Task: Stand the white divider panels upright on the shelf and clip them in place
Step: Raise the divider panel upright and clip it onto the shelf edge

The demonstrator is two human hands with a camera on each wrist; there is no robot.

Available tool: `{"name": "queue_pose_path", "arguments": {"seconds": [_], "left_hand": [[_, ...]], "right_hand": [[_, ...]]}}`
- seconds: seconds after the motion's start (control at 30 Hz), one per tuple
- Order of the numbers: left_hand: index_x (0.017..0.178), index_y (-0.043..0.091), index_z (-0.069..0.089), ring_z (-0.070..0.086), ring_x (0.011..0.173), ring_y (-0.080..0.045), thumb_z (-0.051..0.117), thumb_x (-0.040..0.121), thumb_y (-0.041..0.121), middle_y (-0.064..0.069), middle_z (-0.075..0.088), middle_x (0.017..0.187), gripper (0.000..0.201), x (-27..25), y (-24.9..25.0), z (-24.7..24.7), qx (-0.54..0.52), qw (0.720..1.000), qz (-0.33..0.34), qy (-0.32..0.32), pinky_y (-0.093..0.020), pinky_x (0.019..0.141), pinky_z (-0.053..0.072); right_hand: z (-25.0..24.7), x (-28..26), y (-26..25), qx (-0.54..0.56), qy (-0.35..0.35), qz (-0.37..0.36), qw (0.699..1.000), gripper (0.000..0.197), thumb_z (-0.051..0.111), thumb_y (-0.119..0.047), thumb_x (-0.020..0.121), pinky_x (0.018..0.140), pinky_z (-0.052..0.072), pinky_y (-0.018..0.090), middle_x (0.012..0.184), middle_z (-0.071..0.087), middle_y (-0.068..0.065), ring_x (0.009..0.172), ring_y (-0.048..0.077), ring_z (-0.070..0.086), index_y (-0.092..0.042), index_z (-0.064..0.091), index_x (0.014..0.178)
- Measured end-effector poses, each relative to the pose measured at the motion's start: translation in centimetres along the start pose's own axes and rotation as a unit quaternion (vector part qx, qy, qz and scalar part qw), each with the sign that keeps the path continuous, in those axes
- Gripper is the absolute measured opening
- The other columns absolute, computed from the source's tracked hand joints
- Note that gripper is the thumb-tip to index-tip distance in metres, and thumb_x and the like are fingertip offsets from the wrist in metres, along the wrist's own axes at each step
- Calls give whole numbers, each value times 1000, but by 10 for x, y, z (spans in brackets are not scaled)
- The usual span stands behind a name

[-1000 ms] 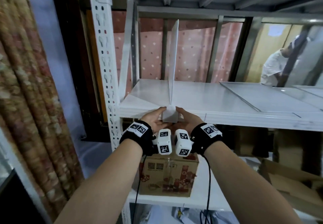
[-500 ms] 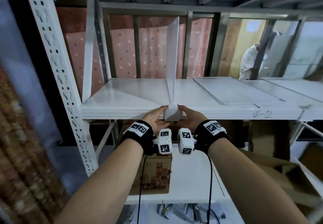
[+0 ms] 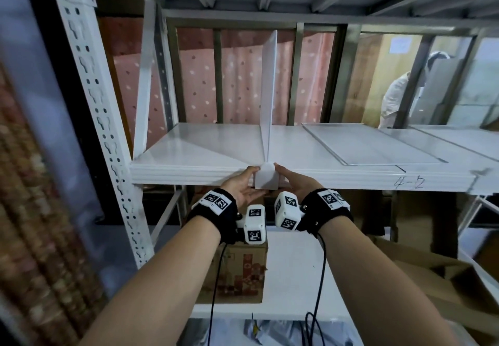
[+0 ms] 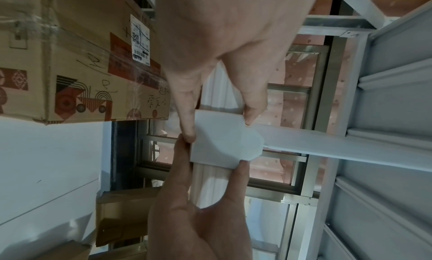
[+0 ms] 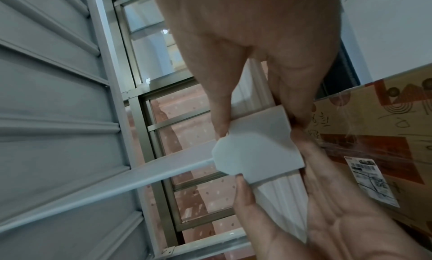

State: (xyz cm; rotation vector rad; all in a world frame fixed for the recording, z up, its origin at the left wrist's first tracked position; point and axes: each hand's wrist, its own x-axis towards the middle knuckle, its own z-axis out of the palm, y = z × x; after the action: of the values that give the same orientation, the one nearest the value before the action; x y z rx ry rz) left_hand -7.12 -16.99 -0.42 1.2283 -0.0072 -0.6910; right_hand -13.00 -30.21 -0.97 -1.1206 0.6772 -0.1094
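One white divider panel (image 3: 270, 89) stands upright on the white shelf (image 3: 194, 175), edge-on to me. At its foot a white clip (image 3: 266, 177) sits over the shelf's front lip. My left hand (image 3: 249, 176) pinches the clip's left side and my right hand (image 3: 280, 172) pinches its right side. In the left wrist view, left thumb and forefinger (image 4: 189, 120) hold the clip (image 4: 222, 142), with right-hand fingers just below. The right wrist view shows the same clip (image 5: 257, 149) with the panel's edge (image 5: 117, 190) running from it.
Two more white panels (image 3: 378, 145) (image 3: 464, 143) lie flat on the shelf to the right. A perforated upright post (image 3: 100, 107) stands at left. A cardboard box (image 3: 237, 272) sits on the lower shelf under my wrists. A person in white (image 3: 397, 99) is at the far right.
Both hands have stayed on the clip at the panel's foot. My view has swung right and closer, bringing more of the shelf's right side into sight.
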Motion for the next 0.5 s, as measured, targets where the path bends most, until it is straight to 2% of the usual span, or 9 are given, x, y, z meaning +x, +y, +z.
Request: {"name": "queue_pose_path", "arguments": {"seconds": [0.07, 0.13, 0.17, 0.23, 0.27, 0.33, 0.4, 0.47, 0.5], "left_hand": [[115, 9, 50, 58, 98, -33, 69, 87, 20, -22, 54, 97, 35, -2, 0, 0, -4, 1000, 2, -3, -41, 81, 55], [116, 9, 51, 59, 100, -34, 70, 87, 20, -25, 53, 109, 37, -2, 1, -2, -1, 1000, 3, -1, -40, 81, 56], [114, 8, 51, 59, 103, -35, 70, 86, 20, -26, 53, 113, 35, 0, 2, -4, 0, 1000, -1, -2, -39, 81, 56], [105, 9, 53, 59, 107, -36, 71, 85, 20, -27, 54, 111, 29, 2, 2, -7, -2, 1000, -10, -6, -40, 80, 56], [104, 9, 53, 59, 105, -36, 72, 85, 19, -26, 55, 106, 28, 4, 2, -9, -7, 1000, -13, -7, -40, 81, 56], [111, 9, 52, 56, 102, -35, 72, 85, 17, -24, 54, 100, 33, 6, 4, -12, -11, 1000, -15, -13, -40, 81, 55], [115, 10, 51, 57, 103, -35, 72, 85, 17, -25, 54, 101, 37, 4, 6, -13, 3, 1000, -14, -17, -39, 76, 56], [112, 8, 53, 62, 95, -35, 71, 85, 20, -25, 56, 103, 34, 1, 7, -12, 20, 999, -18, -19, -37, 61, 58], [104, 7, 53, 63, 85, -34, 70, 86, 22, -24, 57, 99, 28, -2, 7, -12, 25, 999, -21, -24, -38, 54, 57]], "right_hand": [[1, 1, 0, 0, 11, -2, 1000, 41, 76, -37, 83, 96, 50, 49, 72, 70, 20, 78, 35, 63, 1, 63, 87], [4, -1, 1, -3, 15, -2, 1000, 39, 77, -33, 83, 96, 50, 51, 70, 69, 22, 81, 37, 62, 1, 60, 87], [7, -3, 2, -4, 21, -1, 1000, 36, 76, -32, 84, 88, 54, 49, 76, 68, 22, 80, 36, 62, 0, 60, 90], [10, 0, 3, -3, 21, -10, 1000, 31, 72, -31, 87, 64, 59, 38, 83, 65, 18, 74, 32, 62, -5, 60, 98], [11, 1, 3, -12, 21, -15, 1000, 31, 71, -32, 88, 56, 58, 35, 81, 66, 16, 69, 30, 64, -6, 59, 100], [12, 5, 3, -25, 33, -8, 999, 34, 75, -32, 85, 51, 57, 33, 69, 69, 18, 55, 29, 67, -4, 60, 97], [15, 5, 3, -29, 40, -8, 999, 42, 79, -33, 81, 61, 58, 37, 74, 71, 21, 59, 31, 70, -2, 60, 100], [8, 14, 5, -25, 54, -17, 998, 58, 86, -32, 72, 80, 58, 48, 100, 69, 25, 85, 39, 70, -1, 58, 113], [4, 19, 5, -8, 52, -22, 998, 64, 89, -30, 67, 84, 56, 53, 111, 66, 26, 95, 42, 68, -2, 59, 117]]}}
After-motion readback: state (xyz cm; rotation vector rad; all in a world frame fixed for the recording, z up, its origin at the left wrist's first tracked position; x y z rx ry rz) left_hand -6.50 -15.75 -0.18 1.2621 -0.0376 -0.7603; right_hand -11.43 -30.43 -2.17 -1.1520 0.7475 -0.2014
